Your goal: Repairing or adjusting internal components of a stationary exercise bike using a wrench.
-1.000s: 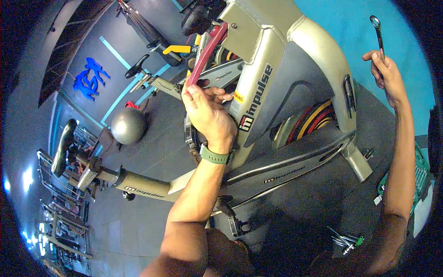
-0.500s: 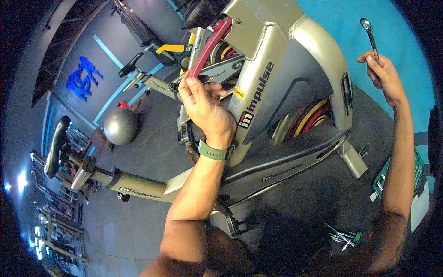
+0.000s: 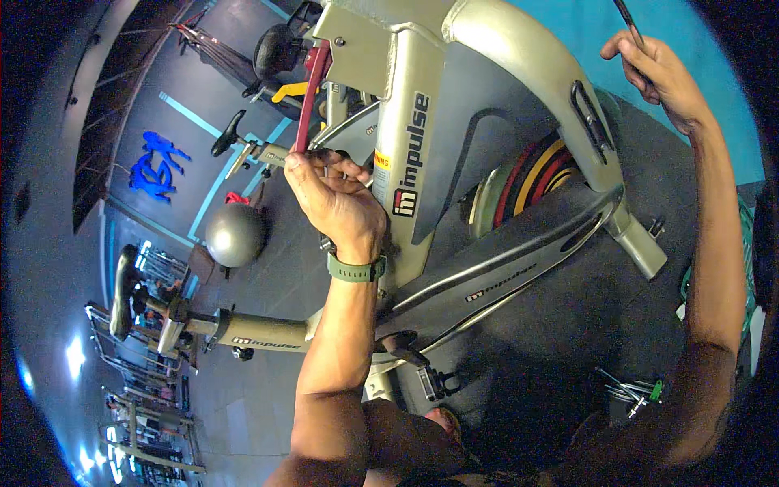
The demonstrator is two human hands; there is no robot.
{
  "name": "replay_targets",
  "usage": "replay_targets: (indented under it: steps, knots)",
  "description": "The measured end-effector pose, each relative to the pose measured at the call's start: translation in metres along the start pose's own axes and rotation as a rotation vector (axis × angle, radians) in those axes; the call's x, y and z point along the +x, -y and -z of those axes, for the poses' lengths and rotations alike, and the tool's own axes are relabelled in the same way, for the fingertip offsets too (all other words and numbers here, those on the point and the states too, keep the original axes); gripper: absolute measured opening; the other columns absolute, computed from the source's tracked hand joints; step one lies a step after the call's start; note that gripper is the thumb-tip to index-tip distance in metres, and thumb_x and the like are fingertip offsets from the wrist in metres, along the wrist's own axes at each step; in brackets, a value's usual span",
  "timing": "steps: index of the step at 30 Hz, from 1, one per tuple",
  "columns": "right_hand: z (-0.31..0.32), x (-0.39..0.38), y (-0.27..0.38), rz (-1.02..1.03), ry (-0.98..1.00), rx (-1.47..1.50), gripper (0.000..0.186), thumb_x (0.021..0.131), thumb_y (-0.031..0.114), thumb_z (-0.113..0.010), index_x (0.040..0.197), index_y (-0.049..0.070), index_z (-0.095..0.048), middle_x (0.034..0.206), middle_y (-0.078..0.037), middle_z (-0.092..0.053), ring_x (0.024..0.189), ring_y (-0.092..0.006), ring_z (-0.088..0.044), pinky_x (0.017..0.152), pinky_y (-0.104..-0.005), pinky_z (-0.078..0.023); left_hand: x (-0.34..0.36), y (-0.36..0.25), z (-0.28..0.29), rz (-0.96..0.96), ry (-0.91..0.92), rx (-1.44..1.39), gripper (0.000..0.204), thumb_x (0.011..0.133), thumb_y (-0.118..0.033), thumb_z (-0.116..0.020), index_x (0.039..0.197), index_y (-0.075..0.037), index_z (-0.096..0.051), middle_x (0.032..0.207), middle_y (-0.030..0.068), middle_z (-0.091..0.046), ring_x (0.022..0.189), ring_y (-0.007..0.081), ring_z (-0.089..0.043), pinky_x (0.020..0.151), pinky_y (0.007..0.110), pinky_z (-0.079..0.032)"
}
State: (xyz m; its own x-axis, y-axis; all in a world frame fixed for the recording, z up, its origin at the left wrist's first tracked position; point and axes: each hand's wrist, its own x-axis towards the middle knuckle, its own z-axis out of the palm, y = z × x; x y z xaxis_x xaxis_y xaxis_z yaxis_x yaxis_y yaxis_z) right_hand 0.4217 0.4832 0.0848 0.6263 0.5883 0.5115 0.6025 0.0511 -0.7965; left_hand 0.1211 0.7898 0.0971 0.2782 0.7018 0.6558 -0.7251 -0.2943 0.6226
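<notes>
Exercise bike (image 3: pixel 471 286) standing ahead; red lever (image 3: pixel 310 101) hanging from its top, left hand (image 3: pixel 345 211) pinching lever's lower end. Right hand (image 3: pixel 661 81) gripping slim dark tool (image 3: pixel 626 18). Step likely handling lever; next move calling for steady pinch.

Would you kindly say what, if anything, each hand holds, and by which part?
The left hand apparently holds a red lever by its lower end; the right hand holds a dark tool by its shaft.

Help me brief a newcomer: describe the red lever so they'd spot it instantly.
Find the big pale-gold exercise bike. Between its upper frame and the left hand is the red lever, a slim bar, red unlike the yellow part behind.
</notes>
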Motion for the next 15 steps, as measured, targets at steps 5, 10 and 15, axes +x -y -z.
replay_targets:
  steps: [5, 10, 15]
  knots:
    - [-0.009, 0.005, -0.014, 0.032, 0.041, 0.164, 0.046, 0.099, 0.052, -0.05, 0.105, 0.008, -0.062, 0.058, 0.01, -0.036, 0.046, 0.0005, -0.029, 0.041, -0.0184, -0.022, -0.001, -0.01, -0.003, -0.038, -0.041, 0.107, 0.036, 0.099, -0.045, -0.051, 0.098, -0.009, -0.049, 0.078, 0.0041, -0.057, 0.058, 0.0131, -0.054, 0.05, 0.027, -0.044]
    - [-0.015, 0.005, -0.029, 0.048, 0.072, 0.264, 0.046, 0.101, 0.048, -0.047, 0.109, 0.005, -0.061, 0.058, 0.01, -0.035, 0.046, 0.0023, -0.029, 0.042, -0.0164, -0.024, -0.001, -0.018, 0.002, -0.209, 0.055, 0.592, 0.035, 0.107, -0.04, -0.038, 0.1, -0.007, -0.048, 0.077, 0.0042, -0.055, 0.058, 0.0114, -0.053, 0.052, 0.024, -0.046]
    - [-0.034, 0.009, -0.021, 0.079, 0.044, 0.481, 0.042, 0.101, 0.037, -0.054, 0.105, -0.004, -0.062, 0.058, 0.007, -0.046, 0.044, -0.0035, -0.035, 0.038, -0.0213, -0.029, 0.007, -0.016, 0.011, -0.006, -0.173, 0.425, 0.051, 0.102, -0.057, -0.04, 0.098, -0.007, -0.05, 0.074, 0.0027, -0.054, 0.056, 0.0123, -0.05, 0.052, 0.026, -0.045]
